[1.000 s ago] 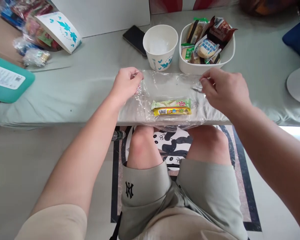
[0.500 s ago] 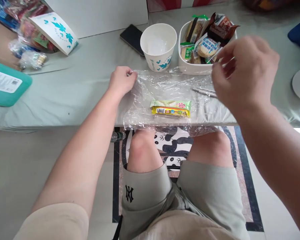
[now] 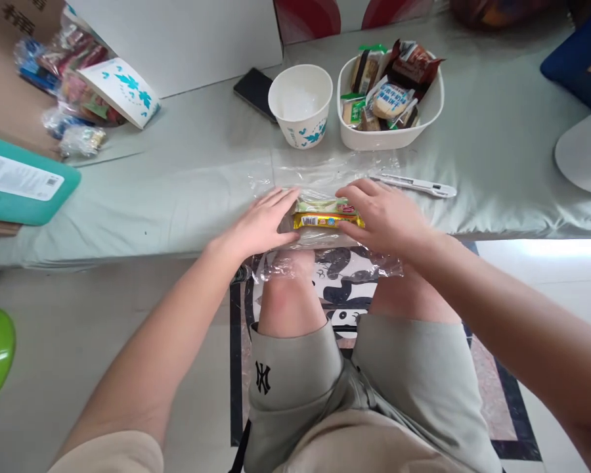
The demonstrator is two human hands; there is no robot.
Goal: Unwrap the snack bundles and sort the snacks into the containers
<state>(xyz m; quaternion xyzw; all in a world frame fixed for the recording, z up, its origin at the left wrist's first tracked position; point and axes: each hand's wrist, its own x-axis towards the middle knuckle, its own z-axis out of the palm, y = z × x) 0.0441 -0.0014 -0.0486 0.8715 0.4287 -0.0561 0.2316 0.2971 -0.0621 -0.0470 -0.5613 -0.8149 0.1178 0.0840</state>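
Two wrapped snack bars lie side by side near the table's front edge: a green packet (image 3: 320,207) behind a yellow packet (image 3: 318,220). Under and around them spreads a clear plastic film (image 3: 325,172), part of it hanging over the edge. At their left end my left hand (image 3: 259,226) rests on the film, fingers stretched out and thumb apart. My right hand (image 3: 387,213) touches the right end, its fingers spread and partly covering both packets. Just behind my right hand is a white utility knife (image 3: 418,184).
Behind the film stand a paper cup (image 3: 303,108) and a white tub (image 3: 389,139) of wrapped snacks, with a black phone (image 3: 256,93) beside the cup. A teal box (image 3: 34,180) and a box with packaged snacks are at left. A white cylinder (image 3: 586,151) stands at right.
My right hand has come down from above the tub to the packets' right end. My left hand has left the film's far left corner and moved to their left end.
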